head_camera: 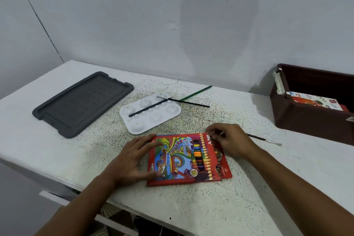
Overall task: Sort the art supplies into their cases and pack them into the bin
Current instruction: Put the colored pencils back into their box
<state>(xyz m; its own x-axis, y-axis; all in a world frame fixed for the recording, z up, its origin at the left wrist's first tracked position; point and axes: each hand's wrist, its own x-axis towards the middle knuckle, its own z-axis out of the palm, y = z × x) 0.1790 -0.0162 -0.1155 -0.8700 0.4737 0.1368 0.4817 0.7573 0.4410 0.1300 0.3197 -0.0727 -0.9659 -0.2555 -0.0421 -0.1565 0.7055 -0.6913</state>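
A red colour pencil box (pixel 178 159) lies flat on the white table (pixel 210 207) in front of me. My left hand (pixel 132 161) rests on its left side, fingers spread and straight, thumb at the lower edge. My right hand (pixel 229 140) is at the box's upper right corner, fingertips curled and pinching a thin pale pencil (pixel 221 133) at the open flap. A dark brown bin (pixel 310 119) stands at the right with a printed case (pixel 316 101) inside.
A white paint palette (pixel 151 113) with a dark brush (pixel 147 107) across it lies behind the box. A black brush (pixel 189 102) and a green pencil (pixel 197 93) lie beyond. Another brush (pixel 266 140) lies right of my hand. A grey tray (pixel 82 103) sits at far left.
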